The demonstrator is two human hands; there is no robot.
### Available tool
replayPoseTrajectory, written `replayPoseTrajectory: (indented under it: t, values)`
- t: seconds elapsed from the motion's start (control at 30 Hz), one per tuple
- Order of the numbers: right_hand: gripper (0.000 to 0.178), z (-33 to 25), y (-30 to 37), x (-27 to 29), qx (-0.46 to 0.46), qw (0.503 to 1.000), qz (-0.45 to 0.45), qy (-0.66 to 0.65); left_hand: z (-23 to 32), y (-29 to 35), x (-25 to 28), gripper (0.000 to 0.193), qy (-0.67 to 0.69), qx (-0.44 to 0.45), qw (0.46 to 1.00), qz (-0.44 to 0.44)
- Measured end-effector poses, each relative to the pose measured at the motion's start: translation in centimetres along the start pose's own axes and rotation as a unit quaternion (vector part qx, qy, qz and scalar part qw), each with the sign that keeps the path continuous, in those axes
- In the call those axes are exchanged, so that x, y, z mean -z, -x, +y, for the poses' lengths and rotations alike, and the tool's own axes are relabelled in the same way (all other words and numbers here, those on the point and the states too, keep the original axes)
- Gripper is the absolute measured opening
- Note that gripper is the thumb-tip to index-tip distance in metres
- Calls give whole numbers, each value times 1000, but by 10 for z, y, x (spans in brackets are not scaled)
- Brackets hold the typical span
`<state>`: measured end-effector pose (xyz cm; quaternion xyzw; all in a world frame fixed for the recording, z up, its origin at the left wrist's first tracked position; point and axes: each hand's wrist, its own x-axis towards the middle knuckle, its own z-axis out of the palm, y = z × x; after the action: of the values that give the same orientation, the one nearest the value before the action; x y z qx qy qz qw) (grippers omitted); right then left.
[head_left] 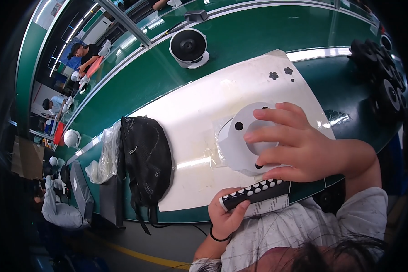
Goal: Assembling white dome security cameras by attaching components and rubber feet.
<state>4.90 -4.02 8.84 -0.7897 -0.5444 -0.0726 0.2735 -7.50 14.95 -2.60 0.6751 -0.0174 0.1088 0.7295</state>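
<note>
A white round base (233,152) with a raised ring lies on a white mat (195,122) in front of me. Black round pads (239,126) sit on its rim. Over the base my right hand (299,147) spreads its fingers, with the fingertips at the ring and the rim; the palm side is hidden. Below, near the table's front edge, my left hand (224,217) is closed round one end of a curled black sheet of pads (267,194), which has rows of white round spots and a printed white backing.
A black mesh bag (147,158) lies left of the base, beside clear plastic bags (108,156). A white fan-like device with a black front (188,47) stands at the back. Black round parts (385,90) are piled at the far right. Other people (84,54) work at the far left.
</note>
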Motion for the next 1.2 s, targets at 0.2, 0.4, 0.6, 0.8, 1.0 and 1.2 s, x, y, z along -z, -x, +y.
replayPoseTrajectory:
  t: [0.2, 0.4, 0.6, 0.8, 1.0, 1.2]
  values:
    - [13, -5, 5, -11, 122, 973, 96, 172, 0, 0, 4, 21, -3, 6, 1000, 3]
    - [19, -11, -2, -8, 80, 980, 87, 161, -4, 1, 10, 21, -7, -5, 1000, 16]
    - [18, -6, -6, -13, 93, 985, 87, 116, -2, 2, 11, 19, -16, -16, 999, 26]
    - [16, 3, -7, -13, 97, 990, 58, 83, 0, 1, 10, 18, -31, -11, 999, 24]
    - [11, -29, 3, -30, 110, 990, 85, 22, -4, 0, 7, 17, -15, -39, 999, 32]
    - [3, -32, 0, -54, 140, 983, 116, 41, -4, 1, 8, 20, -112, -77, 991, 12]
